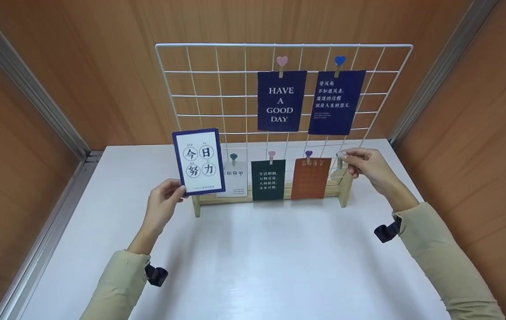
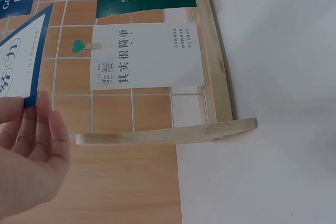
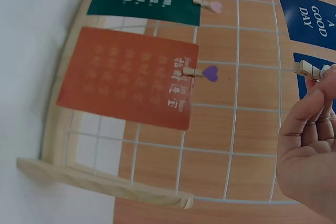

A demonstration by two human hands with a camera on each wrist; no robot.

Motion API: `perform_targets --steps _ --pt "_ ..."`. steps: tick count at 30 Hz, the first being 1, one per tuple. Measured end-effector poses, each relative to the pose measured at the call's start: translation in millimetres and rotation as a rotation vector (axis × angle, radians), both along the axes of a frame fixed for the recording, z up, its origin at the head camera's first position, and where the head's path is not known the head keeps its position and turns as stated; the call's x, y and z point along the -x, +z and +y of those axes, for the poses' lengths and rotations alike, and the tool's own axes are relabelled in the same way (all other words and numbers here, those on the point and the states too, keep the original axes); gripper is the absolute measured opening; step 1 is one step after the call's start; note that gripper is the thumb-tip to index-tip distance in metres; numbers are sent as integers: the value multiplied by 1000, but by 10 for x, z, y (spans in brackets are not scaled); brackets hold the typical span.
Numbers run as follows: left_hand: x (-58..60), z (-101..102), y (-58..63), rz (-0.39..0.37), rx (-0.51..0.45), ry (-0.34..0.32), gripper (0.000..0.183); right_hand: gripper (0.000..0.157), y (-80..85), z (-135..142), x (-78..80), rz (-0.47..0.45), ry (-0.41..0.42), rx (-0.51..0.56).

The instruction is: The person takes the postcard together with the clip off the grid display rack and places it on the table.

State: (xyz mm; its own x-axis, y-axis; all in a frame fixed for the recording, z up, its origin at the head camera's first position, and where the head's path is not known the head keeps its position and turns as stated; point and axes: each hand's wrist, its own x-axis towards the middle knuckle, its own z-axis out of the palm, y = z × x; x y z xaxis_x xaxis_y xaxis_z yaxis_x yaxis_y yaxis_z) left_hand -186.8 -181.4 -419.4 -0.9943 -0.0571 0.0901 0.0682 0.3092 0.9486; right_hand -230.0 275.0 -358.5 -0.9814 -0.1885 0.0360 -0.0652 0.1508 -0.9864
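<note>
My left hand (image 1: 162, 200) pinches a white card with a blue border (image 1: 198, 162) by its lower right corner region, thumb in front. In the head view the card overlaps the lower left of a white wire grid rack (image 1: 230, 95). Between thumb and fingers, my right hand (image 1: 368, 166) pinches a small wooden clothespin (image 3: 308, 70), near the rack's right side. Two dark blue cards (image 1: 282, 109) (image 1: 336, 111) hang above from heart-topped clothespins. Lower down hang a white card (image 2: 147, 59), a green card (image 1: 268, 182) and an orange card (image 1: 311, 180), each with its own heart clip.
The rack stands in a wooden base (image 1: 235, 200) on a white table (image 1: 253, 262). Wooden panels (image 1: 102, 66) surround the table at the back and sides, with metal posts (image 1: 35, 80) at the corners. A small black camera sits on each wrist.
</note>
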Motion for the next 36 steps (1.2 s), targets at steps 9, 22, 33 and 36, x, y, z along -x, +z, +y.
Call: perform_targets --steps 9,22,33,36 --pt "-41 -33 -59 5 -16 -9 19 17 -79 85 -50 19 -5 22" --pt "-110 -76 -148 -21 -17 7 21 15 -198 248 -116 -5 -34 14" --pt "-179 -171 -247 -71 -29 24 21 13 -288 406 -195 -41 -54 -7" --pt "-209 -214 -271 -88 -39 29 23 14 -328 457 -209 -49 -62 6"
